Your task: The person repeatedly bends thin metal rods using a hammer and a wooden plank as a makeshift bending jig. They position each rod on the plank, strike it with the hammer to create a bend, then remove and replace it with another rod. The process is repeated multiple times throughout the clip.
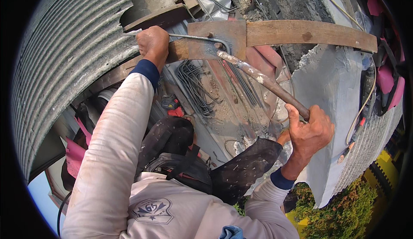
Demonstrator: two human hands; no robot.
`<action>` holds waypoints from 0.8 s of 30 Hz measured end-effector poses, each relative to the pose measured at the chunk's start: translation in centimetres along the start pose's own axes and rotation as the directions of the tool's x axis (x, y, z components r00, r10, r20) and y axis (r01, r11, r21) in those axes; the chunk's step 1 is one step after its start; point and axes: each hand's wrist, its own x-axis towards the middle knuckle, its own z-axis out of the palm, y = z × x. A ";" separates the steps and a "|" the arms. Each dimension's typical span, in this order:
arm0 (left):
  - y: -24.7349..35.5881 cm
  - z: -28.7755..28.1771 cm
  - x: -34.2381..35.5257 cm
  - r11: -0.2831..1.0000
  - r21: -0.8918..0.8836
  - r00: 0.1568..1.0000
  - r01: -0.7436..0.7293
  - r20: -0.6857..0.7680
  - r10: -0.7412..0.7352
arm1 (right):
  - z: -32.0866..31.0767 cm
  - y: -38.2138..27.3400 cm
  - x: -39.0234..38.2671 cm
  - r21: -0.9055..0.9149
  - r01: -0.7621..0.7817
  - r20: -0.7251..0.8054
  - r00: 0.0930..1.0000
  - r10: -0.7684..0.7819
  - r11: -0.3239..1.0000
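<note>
My left hand (pixel 153 44) is closed around a thin steel rod (pixel 189 36), whose short end sticks out past the fist. The rod lies across a rusty metal plate (pixel 200 52) with small upright pegs. At its right end it curves into a hook beside a peg (pixel 218 46). My right hand (pixel 313 129) is wrapped around the lower end of a rusty bending bar (pixel 269 82). The bar's upper end, flecked white, meets the rod's curved end at the plate. Under the plate runs a wooden plank (pixel 305 32).
Several bent steel rods (pixel 191 86) lie in a bundle below, near a red and black tool (pixel 172 105). Corrugated roofing (pixel 77 45) rises on the left. At right hangs a grey sheet with a ragged edge (pixel 331 93), beside a loose cable (pixel 369 101).
</note>
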 end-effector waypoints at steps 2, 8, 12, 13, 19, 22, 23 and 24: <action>-0.6 0.8 0.8 0.997 0.035 0.997 -0.069 -0.041 0.070 | 0.5 0.0 -0.7 -0.002 -0.023 0.017 1.000 0.023 1.000; -0.8 1.8 1.9 0.996 -0.089 0.998 0.005 -0.058 -0.010 | 0.5 -2.6 -4.0 0.016 -0.113 -0.017 0.993 0.113 0.993; -0.2 0.2 0.3 0.995 0.057 0.996 -0.083 -0.006 0.084 | 0.3 -0.6 -2.0 0.015 -0.060 -0.012 0.998 0.061 0.998; 0.0 -0.1 -0.2 0.999 0.028 0.999 -0.022 0.040 0.021 | 0.4 0.0 -1.3 0.053 -0.041 0.012 0.999 0.040 0.998; -1.3 0.2 2.2 0.999 -0.044 0.983 0.030 0.181 -0.021 | -2.4 0.9 3.5 0.232 -0.224 0.399 0.910 0.118 0.946; -2.7 0.4 4.8 0.985 -0.028 0.914 -0.171 0.369 0.169 | -1.5 -3.9 6.5 0.450 -0.403 0.504 0.851 0.146 0.797; -2.9 0.6 5.0 0.980 -0.173 0.905 -0.099 0.393 0.160 | -0.5 -6.1 7.5 0.483 -0.415 0.500 0.854 0.146 0.771; -3.1 0.5 4.9 0.939 -0.345 0.905 0.000 0.400 0.147 | 0.6 -8.1 8.5 0.518 -0.408 0.458 0.875 0.159 0.752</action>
